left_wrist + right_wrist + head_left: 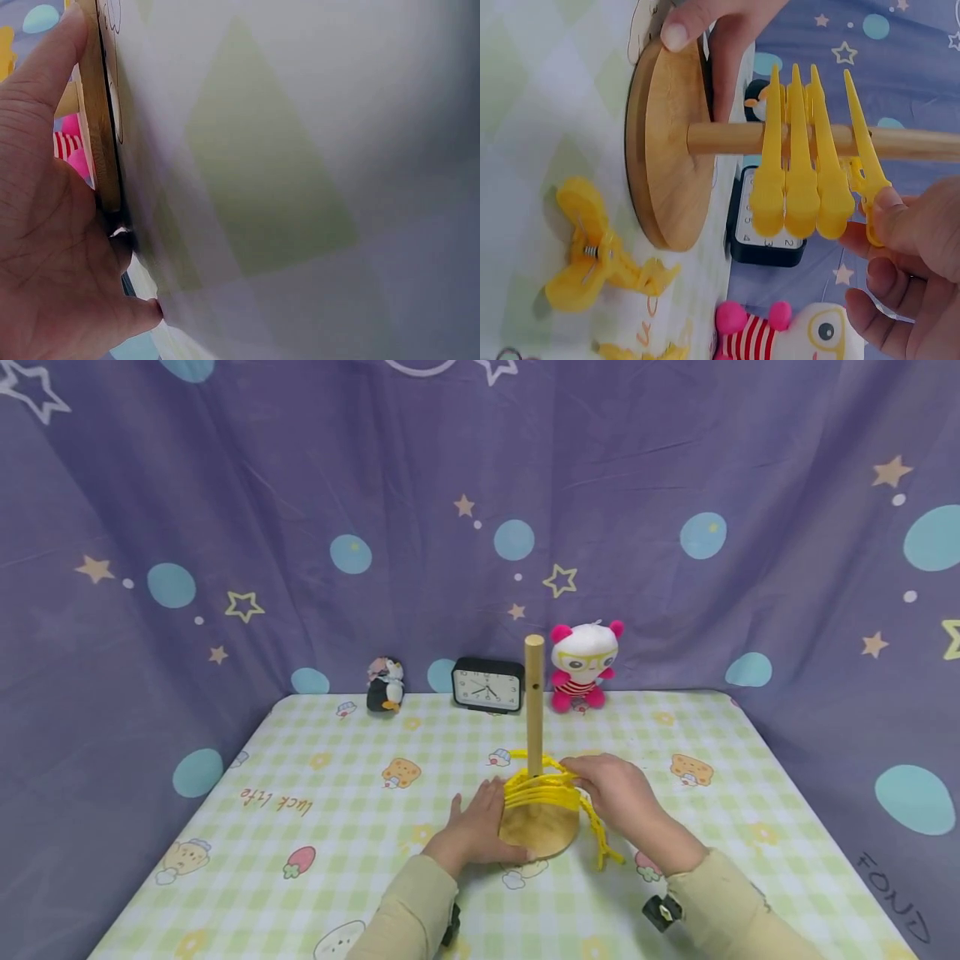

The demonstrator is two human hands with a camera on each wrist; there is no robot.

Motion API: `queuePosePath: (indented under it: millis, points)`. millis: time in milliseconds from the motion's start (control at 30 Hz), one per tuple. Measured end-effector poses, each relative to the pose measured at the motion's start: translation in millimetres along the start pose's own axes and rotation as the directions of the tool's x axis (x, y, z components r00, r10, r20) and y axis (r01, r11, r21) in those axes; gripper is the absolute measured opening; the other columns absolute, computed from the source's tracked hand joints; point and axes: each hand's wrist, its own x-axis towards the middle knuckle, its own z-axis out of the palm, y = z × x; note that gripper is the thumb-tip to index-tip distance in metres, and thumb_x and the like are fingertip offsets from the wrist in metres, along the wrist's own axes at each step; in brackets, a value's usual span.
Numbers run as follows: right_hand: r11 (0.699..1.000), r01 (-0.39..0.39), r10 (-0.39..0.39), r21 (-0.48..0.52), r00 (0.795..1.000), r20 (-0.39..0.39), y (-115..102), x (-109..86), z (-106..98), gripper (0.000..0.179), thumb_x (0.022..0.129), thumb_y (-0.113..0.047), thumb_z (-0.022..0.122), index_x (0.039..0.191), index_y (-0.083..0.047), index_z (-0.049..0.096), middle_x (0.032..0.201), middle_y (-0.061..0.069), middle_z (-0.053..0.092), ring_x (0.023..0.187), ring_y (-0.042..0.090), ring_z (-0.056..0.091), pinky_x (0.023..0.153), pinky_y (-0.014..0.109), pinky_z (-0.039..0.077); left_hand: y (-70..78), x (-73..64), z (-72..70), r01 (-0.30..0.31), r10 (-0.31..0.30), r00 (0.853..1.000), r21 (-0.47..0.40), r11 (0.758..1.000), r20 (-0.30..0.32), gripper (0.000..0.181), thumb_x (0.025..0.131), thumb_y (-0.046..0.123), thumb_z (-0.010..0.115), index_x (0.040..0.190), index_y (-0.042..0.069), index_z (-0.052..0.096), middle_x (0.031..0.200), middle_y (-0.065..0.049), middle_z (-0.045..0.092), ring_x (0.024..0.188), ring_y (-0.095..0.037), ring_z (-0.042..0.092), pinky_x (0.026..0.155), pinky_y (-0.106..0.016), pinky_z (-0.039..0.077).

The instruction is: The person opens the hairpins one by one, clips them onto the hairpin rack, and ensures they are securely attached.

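Observation:
A round wooden base [542,835] with an upright wooden post [534,718] stands near the middle of the table. My left hand [474,828] holds the base from the left, thumb at its front rim and fingers along its side. Several yellow clips [801,191] with long tapered tips hang side by side on the post. Between thumb and fingers my right hand [922,247] pinches the outermost yellow clip [868,154], which lies against the post. Another yellow clip [581,285] with a metal spring lies on the table right of the base. The left wrist view shows mostly palm and tablecloth.
Along the back edge sit a penguin figure [386,685], a black alarm clock [487,685] and a pink and white plush toy [583,667]. A checked cloth [352,843] with printed pictures covers the table. Behind it hangs a purple curtain [435,460].

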Motion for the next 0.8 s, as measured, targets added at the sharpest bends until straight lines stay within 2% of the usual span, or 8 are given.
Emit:
queuePosePath:
  millis: [133, 400, 600, 800]
  points:
    - [1.0, 0.005, -0.006, 0.029, 0.999, 0.031, -2, 4.0, 2, 0.031, 0.085, -0.005, 0.073, 0.116, -0.012, 0.072, 0.108, 0.002, 0.073, 0.096, 0.024, 0.068, 0.082, 0.043, 0.055, 0.4, 0.8, 0.9, 0.003, -0.003, 1.0, 0.002, 1.0, 0.001, 0.124, 0.069, 0.077, 0.066, 0.158, 0.009, 0.01, 0.164, -0.004, 0.005, 0.149, -0.022, 0.003, 0.114, -0.06, 0.0]
    - [0.998, 0.037, -0.041, 0.056, 0.997, 0.059, 2, 4.1, 4, 0.033, 0.084, 0.0, 0.072, 0.116, -0.01, 0.072, 0.109, 0.003, 0.072, 0.097, 0.024, 0.067, 0.084, 0.044, 0.054, 10.1, -10.1, -12.2, 0.016, -0.015, 0.999, -0.026, 1.0, 0.039, 0.121, 0.071, 0.073, 0.068, 0.157, 0.007, 0.012, 0.164, -0.006, 0.006, 0.15, -0.022, 0.003, 0.115, -0.058, 0.0]
    - [0.997, 0.056, -0.06, 0.054, 0.996, 0.063, 4, 0.7, 5, 0.034, 0.084, 0.0, 0.073, 0.116, -0.011, 0.072, 0.109, 0.003, 0.072, 0.097, 0.024, 0.067, 0.084, 0.044, 0.054, 10.4, -10.0, -10.3, 0.022, -0.021, 0.999, -0.01, 1.0, 0.033, 0.124, 0.07, 0.076, 0.066, 0.157, 0.009, 0.01, 0.164, -0.005, 0.004, 0.149, -0.02, 0.002, 0.115, -0.057, -0.001]
    - [0.992, 0.078, -0.088, 0.097, 0.991, 0.104, 5, 0.1, 6, 0.034, 0.086, -0.001, 0.071, 0.119, -0.01, 0.069, 0.116, 0.005, 0.069, 0.103, 0.025, 0.064, 0.088, 0.044, 0.052, 10.5, -10.4, -12.5, 0.019, -0.018, 0.999, -0.017, 1.0, 0.041, 0.123, 0.071, 0.074, 0.067, 0.156, 0.005, 0.013, 0.163, -0.009, 0.006, 0.15, -0.023, 0.004, 0.115, -0.058, 0.0]
